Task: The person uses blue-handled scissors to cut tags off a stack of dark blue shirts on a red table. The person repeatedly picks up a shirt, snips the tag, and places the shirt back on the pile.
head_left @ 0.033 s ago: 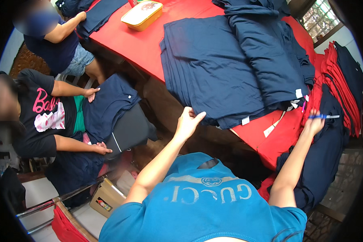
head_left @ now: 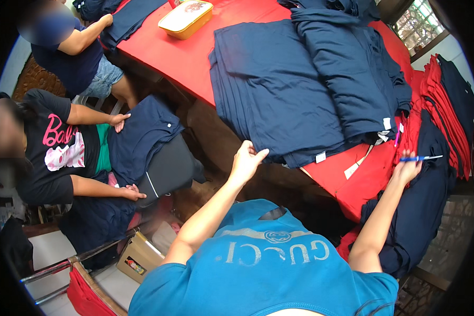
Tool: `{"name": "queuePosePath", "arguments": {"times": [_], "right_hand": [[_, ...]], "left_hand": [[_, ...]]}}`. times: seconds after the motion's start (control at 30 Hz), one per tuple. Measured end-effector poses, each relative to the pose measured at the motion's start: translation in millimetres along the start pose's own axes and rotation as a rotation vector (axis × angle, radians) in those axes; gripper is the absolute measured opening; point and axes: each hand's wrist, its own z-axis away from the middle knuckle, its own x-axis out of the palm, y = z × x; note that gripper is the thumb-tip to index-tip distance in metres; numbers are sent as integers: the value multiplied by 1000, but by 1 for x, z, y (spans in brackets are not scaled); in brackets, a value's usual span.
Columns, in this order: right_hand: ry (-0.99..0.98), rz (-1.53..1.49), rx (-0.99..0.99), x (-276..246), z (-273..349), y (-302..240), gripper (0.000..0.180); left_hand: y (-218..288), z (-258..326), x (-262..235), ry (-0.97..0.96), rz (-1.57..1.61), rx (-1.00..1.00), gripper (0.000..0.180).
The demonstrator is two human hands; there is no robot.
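A stack of folded navy garments lies on the red-covered table in front of me. My left hand pinches the near left corner of the stack between thumb and fingers. Beyond the table's right edge, my right hand is closed on a slim blue-handled tool with a pale pointed tip, pointing right. Its exact kind is too small to make out. Another thick navy pile overlaps the stack's right side, with small white labels at its near edge. Below my right hand hang more navy garments.
A yellow tub with a white lid stands on the red table cover. Red garments are piled at right. Two people work at left: one seated with a navy garment, one standing. A beige box sits at lower left.
My right hand has shifted slightly, and the blue-handled tool has tilted, its tip now a little lower. My left hand stays at the stack's corner.
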Motion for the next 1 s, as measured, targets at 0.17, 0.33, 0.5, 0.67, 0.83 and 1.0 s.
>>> {"name": "queuePosePath", "arguments": {"times": [0.17, 0.33, 0.5, 0.67, 0.83, 1.0], "right_hand": [[-610, 108, 259, 24, 204, -40, 50], [-966, 167, 727, 20, 313, -63, 62], [-1285, 422, 415, 33, 337, -83, 64], [-1432, 538, 65, 50, 333, -105, 65], [-1413, 623, -22, 44, 340, -102, 66], [-1401, 614, -84, 45, 342, -104, 67]], "left_hand": [[2, 30, -2, -97, 185, -62, 24], [21, 43, -13, -75, 141, -19, 16], [46, 45, -4, 145, -29, 584, 11], [78, 38, -2, 41, 179, 139, 14], [89, 33, -8, -234, 726, -139, 24], [94, 33, -14, -368, 718, -149, 35]]}}
